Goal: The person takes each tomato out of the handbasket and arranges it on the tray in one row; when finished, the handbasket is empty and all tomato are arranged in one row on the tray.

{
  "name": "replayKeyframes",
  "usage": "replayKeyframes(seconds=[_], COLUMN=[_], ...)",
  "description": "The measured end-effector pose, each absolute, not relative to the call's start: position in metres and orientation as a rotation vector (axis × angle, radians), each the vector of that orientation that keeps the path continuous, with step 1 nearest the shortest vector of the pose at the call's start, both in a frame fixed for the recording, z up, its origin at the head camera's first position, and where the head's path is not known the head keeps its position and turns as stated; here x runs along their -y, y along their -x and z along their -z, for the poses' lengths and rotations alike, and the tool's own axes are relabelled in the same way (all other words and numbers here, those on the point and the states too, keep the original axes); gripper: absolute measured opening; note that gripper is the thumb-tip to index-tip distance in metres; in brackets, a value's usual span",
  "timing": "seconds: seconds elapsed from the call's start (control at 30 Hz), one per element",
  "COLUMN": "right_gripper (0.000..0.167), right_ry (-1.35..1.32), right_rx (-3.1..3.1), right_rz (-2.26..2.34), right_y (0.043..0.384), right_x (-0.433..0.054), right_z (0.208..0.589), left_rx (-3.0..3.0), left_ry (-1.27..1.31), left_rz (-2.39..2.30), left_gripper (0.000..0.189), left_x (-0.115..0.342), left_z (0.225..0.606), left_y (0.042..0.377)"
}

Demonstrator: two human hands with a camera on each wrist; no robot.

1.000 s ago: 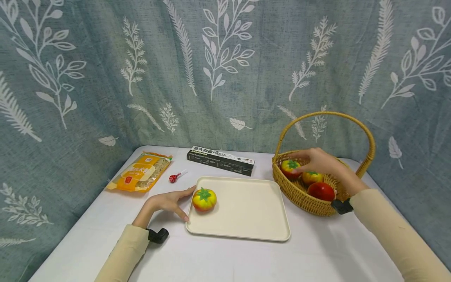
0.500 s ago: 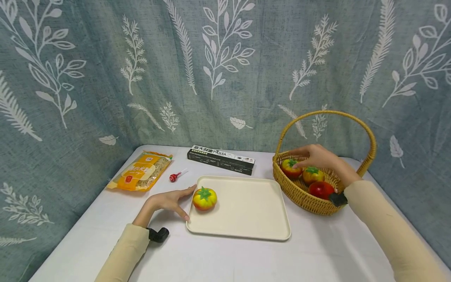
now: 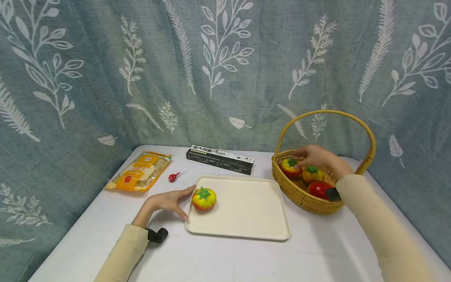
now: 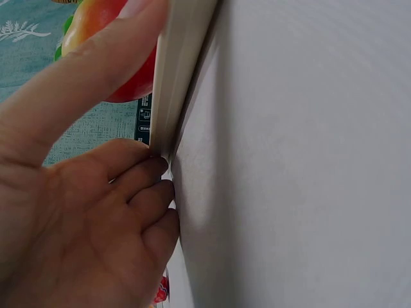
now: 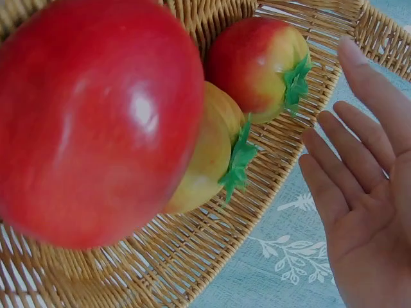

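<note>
My left hand [image 3: 165, 203] holds the left edge of the cream tray [image 3: 246, 207], its thumb [image 4: 83, 77] at the rim and the other fingers bent against the edge. A yellow-red, tomato-like fruit [image 3: 204, 199] with a green leafy top sits at the tray's left end. My right hand [image 3: 317, 156] hangs over the wicker basket [image 3: 299, 197], nearest to a red-yellow fruit [image 3: 290, 168]. In the right wrist view, this hand [image 5: 369, 179] has its fingers extended, apart from the fruit [image 5: 253, 67]. A second yellowish fruit [image 3: 312, 175] and a red oval one [image 3: 320, 190] lie beside it.
Behind the tray lies a black pasta box [image 3: 220, 159]. An orange bag of noodles [image 3: 140, 172] and a red lollipop [image 3: 172, 177] lie at the back left. The basket's tall handle [image 3: 327, 112] arches above the right hand. A patterned curtain [image 3: 225, 117] stands behind the table.
My right hand and forearm have shifted slightly left over the basket, with the wrist now overlapping the red oval fruit more. The left hand and the tray stay in place.
</note>
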State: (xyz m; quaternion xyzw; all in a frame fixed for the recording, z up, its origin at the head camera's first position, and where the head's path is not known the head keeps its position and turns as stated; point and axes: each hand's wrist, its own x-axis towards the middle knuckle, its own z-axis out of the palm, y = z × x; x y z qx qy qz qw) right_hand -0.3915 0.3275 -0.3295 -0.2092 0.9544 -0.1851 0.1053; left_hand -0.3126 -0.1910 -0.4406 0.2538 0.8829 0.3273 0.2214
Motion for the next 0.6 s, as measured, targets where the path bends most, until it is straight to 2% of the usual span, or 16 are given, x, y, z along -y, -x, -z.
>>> replayKeyframes(seconds=[0.6], right_gripper=[0.067], right_ry=[0.502], right_rx=[-2.738], right_rz=[0.495], right_y=[0.409], right_x=[-0.325], right_z=[0.341], left_rx=[-2.436], left_ry=[-0.673], left_rz=[-0.912], left_gripper=[0.116], left_x=[0.191], left_z=[0.44], left_y=[0.313])
